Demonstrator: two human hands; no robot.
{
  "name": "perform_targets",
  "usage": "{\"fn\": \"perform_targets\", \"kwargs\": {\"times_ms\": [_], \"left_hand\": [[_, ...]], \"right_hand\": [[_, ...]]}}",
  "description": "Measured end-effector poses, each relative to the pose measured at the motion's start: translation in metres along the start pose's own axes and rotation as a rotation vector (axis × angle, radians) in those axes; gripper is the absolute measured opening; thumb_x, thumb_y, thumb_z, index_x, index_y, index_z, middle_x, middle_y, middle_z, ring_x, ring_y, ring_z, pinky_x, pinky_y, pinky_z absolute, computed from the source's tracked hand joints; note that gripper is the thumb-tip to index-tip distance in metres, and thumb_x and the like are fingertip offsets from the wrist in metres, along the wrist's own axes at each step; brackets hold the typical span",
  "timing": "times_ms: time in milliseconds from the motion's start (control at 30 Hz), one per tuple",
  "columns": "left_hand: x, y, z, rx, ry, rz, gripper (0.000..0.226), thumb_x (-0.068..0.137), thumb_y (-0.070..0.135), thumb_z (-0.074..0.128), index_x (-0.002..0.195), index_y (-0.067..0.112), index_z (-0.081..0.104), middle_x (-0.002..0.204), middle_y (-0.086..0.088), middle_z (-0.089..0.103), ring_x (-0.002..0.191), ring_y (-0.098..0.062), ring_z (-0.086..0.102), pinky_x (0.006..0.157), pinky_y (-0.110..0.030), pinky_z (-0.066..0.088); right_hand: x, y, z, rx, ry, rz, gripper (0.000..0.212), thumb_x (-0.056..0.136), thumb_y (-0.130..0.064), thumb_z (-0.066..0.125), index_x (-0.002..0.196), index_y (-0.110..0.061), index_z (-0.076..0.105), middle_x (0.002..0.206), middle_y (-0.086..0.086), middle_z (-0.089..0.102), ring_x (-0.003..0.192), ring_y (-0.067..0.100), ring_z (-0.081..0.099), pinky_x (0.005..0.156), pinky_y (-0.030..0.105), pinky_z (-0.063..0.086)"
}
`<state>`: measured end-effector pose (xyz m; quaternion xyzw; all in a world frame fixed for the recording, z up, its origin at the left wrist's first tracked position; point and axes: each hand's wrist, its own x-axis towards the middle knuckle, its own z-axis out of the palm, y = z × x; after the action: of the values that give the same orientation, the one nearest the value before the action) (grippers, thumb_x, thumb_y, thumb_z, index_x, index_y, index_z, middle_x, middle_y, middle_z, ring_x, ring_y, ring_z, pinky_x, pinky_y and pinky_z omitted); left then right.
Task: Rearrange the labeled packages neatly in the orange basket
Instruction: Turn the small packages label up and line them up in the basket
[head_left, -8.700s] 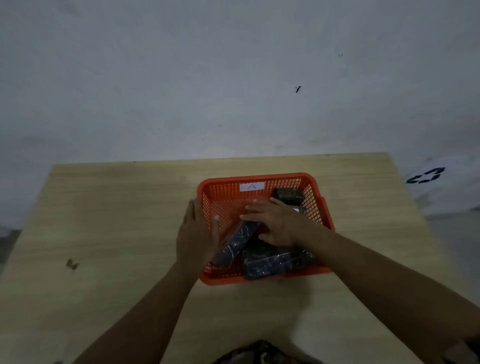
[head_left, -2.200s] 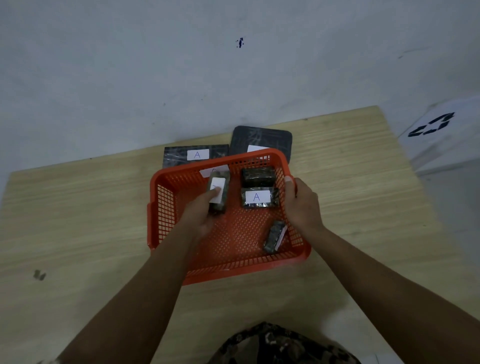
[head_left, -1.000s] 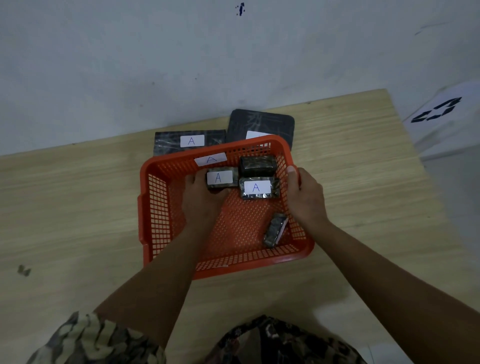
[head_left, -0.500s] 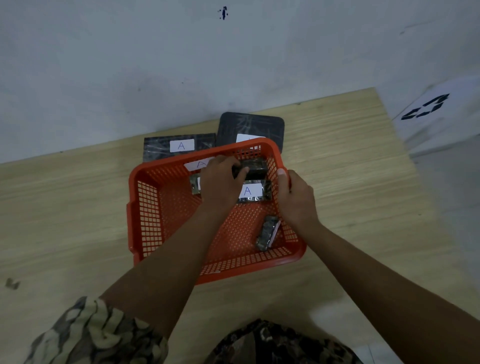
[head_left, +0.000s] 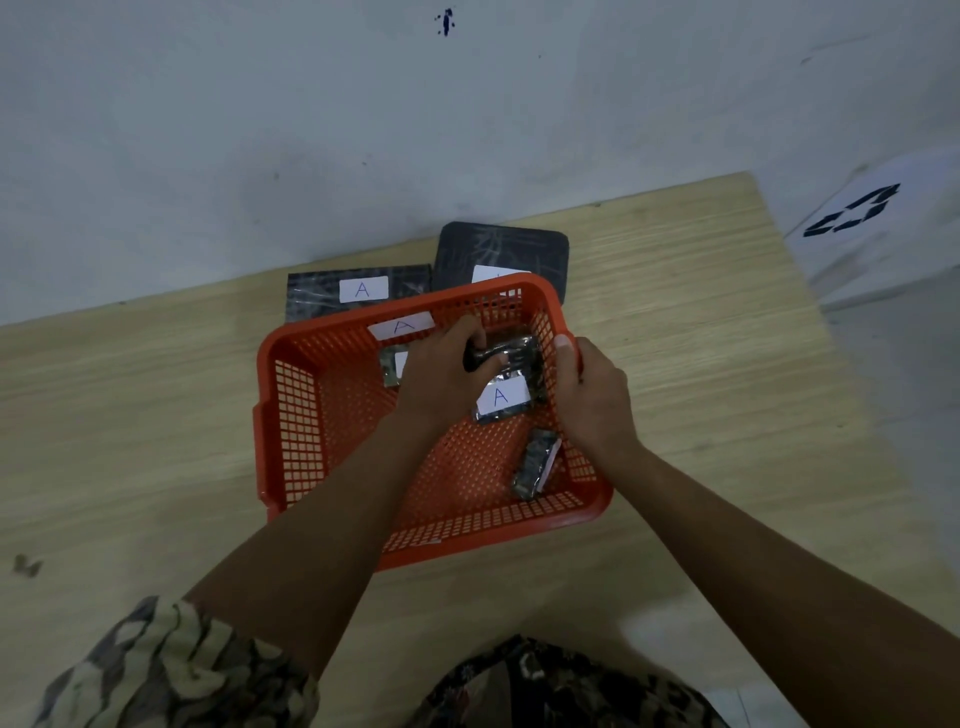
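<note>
Wooden table (head_left: 156, 415), task partway: my left hand (head_left: 441, 379) grips a package (head_left: 511, 349) at the basket's (head_left: 291, 415) far end, my right hand (head_left: 592, 395) clasps its rim, two flat packs (head_left: 317, 296) wait behind it.

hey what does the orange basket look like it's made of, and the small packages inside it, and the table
The orange basket looks like moulded plastic: uniform colour, regular grid of holes, rounded rim. The small packages, such as the labelled one, seem wrapped in shiny film or foil, judging by crinkled glints; the contents are hidden. Their labels look like white paper. The table shows pale wood grain with a matte finish, possibly laminate.
</note>
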<state>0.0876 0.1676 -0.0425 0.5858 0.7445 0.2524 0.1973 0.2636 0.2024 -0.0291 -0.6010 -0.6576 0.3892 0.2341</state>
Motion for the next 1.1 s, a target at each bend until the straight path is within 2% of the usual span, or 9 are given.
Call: {"fn": "perform_targets", "kwargs": {"times_ms": [200,300,433,500,600,733,833,967,1100], "left_hand": [[0.01,-0.002,-0.014,-0.099,-0.179,0.006,0.045,0.072,0.025,0.083,0.106,0.016,0.055,0.106,-0.002,0.064,0.093,-0.015,0.06,0.083,-0.034,0.055],[0.006,-0.003,-0.02,-0.074,-0.115,0.085,0.056,0.069,0.023,0.085,0.118,0.011,0.061,0.113,-0.007,0.059,0.099,-0.012,0.053,0.087,-0.018,0.046],[-0.002,-0.001,-0.027,-0.098,0.026,0.107,0.054,0.076,0.026,0.08,0.124,0.01,0.06,0.117,-0.006,0.057,0.103,-0.014,0.054,0.088,-0.018,0.049],[-0.005,0.012,-0.037,-0.334,0.019,-0.083,0.044,0.088,0.027,0.068,0.129,0.017,0.056,0.12,0.001,0.056,0.104,-0.01,0.056,0.083,-0.013,0.052],[-0.005,0.031,-0.05,-1.067,-0.164,-0.535,0.026,0.101,0.025,0.047,0.125,0.028,0.058,0.125,-0.003,0.057,0.112,-0.021,0.059,0.083,-0.031,0.058],[-0.006,0.036,-0.059,-1.345,-0.23,-0.773,0.025,0.101,0.031,0.045,0.116,0.018,0.06,0.131,-0.015,0.059,0.113,-0.024,0.058,0.086,-0.035,0.053],[-0.006,0.038,-0.064,-1.392,-0.257,-0.764,0.028,0.094,0.039,0.056,0.114,0.02,0.062,0.125,-0.014,0.061,0.103,-0.022,0.056,0.079,-0.03,0.05],[0.001,0.036,-0.066,-1.111,-0.345,-0.653,0.03,0.09,0.029,0.065,0.117,0.019,0.058,0.121,-0.014,0.059,0.098,-0.02,0.062,0.075,-0.027,0.055],[0.003,0.035,-0.068,-0.942,-0.254,-0.618,0.036,0.092,0.035,0.061,0.124,0.026,0.045,0.116,-0.014,0.061,0.085,-0.023,0.071,0.073,-0.032,0.06]], "right_hand": [[0.0,0.0,0.0,-0.006,0.003,-0.006,0.04,0.107,-0.037,0.039,0.088,-0.011,0.062,0.07,-0.008,0.058,0.065,0.01,0.056,0.06,0.03,0.033],[0.0,0.001,0.0,-0.003,-0.002,-0.006,0.039,0.107,-0.038,0.039,0.086,-0.013,0.06,0.07,-0.009,0.059,0.065,0.002,0.054,0.06,0.03,0.034],[0.001,0.001,0.001,0.011,-0.002,-0.003,0.042,0.106,-0.041,0.037,0.086,-0.013,0.061,0.072,-0.005,0.063,0.067,0.008,0.059,0.062,0.033,0.044],[0.001,0.001,0.001,0.017,-0.003,-0.005,0.042,0.106,-0.042,0.037,0.083,-0.014,0.06,0.071,-0.005,0.062,0.066,0.008,0.058,0.06,0.032,0.041],[0.001,0.001,0.001,0.0,0.0,-0.004,0.04,0.106,-0.039,0.038,0.079,-0.017,0.056,0.068,-0.008,0.059,0.063,0.002,0.054,0.056,0.029,0.033],[0.001,0.002,0.001,0.006,-0.004,-0.001,0.04,0.106,-0.04,0.038,0.08,-0.017,0.057,0.069,-0.007,0.06,0.064,0.006,0.056,0.055,0.027,0.035],[0.001,0.003,0.001,0.01,0.005,-0.016,0.04,0.107,-0.04,0.038,0.08,-0.017,0.056,0.067,-0.007,0.059,0.062,0.007,0.056,0.055,0.028,0.033],[0.001,0.002,0.001,0.003,0.004,-0.012,0.039,0.106,-0.04,0.038,0.08,-0.017,0.057,0.068,-0.007,0.059,0.062,0.004,0.055,0.054,0.026,0.033],[0.001,0.002,0.0,-0.02,-0.003,0.001,0.039,0.107,-0.038,0.038,0.08,-0.016,0.057,0.067,-0.01,0.057,0.061,-0.001,0.051,0.051,0.013,0.028]]}}
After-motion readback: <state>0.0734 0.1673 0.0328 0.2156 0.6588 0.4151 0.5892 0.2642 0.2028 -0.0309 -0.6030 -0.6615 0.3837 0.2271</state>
